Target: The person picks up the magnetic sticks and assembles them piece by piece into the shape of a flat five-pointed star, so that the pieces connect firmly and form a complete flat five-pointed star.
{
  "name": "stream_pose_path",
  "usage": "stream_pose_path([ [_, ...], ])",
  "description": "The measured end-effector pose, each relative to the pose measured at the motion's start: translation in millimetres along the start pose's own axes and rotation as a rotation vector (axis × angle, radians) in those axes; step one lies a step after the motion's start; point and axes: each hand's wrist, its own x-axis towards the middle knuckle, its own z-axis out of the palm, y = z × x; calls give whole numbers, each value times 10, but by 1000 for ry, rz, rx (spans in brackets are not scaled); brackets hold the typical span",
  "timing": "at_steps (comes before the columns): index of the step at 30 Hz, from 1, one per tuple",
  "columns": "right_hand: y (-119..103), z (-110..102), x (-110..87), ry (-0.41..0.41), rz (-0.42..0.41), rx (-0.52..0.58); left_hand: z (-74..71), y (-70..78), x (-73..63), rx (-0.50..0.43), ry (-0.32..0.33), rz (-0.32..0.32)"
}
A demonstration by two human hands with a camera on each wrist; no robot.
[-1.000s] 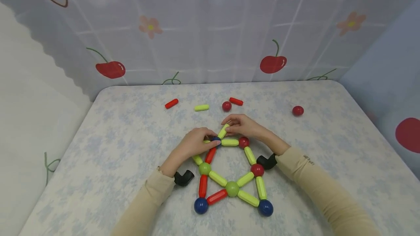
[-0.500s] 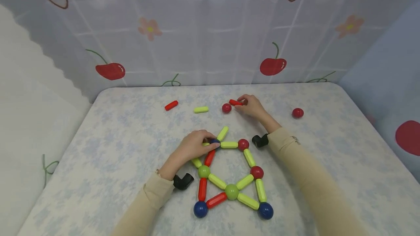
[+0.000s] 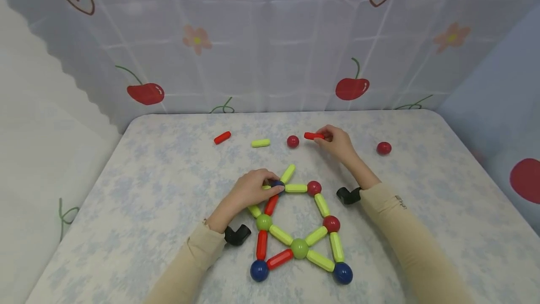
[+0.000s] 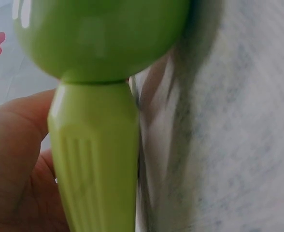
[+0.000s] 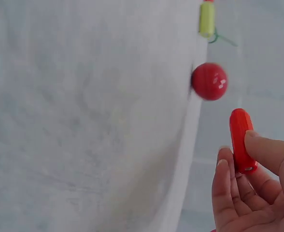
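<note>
My right hand (image 3: 337,142) pinches a red magnetic rod (image 5: 240,140) between thumb and fingers, just right of a loose red ball (image 3: 293,141). At the top of a joined frame of rods and balls, my left hand (image 3: 253,187) grips a blue ball (image 3: 277,186), its thumb and fingertips around it. A yellow-green rod (image 3: 288,173) sticks out from that ball, up and to the right. The frame's lower part has green balls (image 3: 300,248) and blue corner balls (image 3: 259,270). In the left wrist view, a green ball (image 4: 101,38) and yellow-green rod (image 4: 96,154) fill the foreground.
Along the back of the patterned table (image 3: 168,163) lie a red rod (image 3: 222,138) and a yellow-green rod (image 3: 260,143). Another red ball (image 3: 384,148) lies at the back right. A printed curtain (image 3: 270,41) hangs behind the table.
My right hand let go of the yellow-green rod on the blue ball, moved to the back and took hold of the red rod beside the red ball. The left hand stays on the blue ball.
</note>
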Motion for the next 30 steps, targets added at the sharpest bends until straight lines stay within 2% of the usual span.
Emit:
stream_pose_path([
  [3,-16,-36,-122,-16,12,81,11,-1,-10,3,-4,-2],
  [9,12,-37,-333,-96,76,318,60,-18,-10,12,-4,-2],
  [14,77,74,-455,-147,174,689,99,-52,-22,1,6,7],
  [17,102,138,-491,-176,189,839,111,-71,-32,-1,9,4],
  [21,110,174,-493,-197,171,882,100,-70,-26,-10,15,3],
  [25,90,168,-480,-217,188,899,73,-56,-4,-17,20,6],
  [30,37,161,-461,-244,195,873,41,-49,7,-7,24,-6],
])
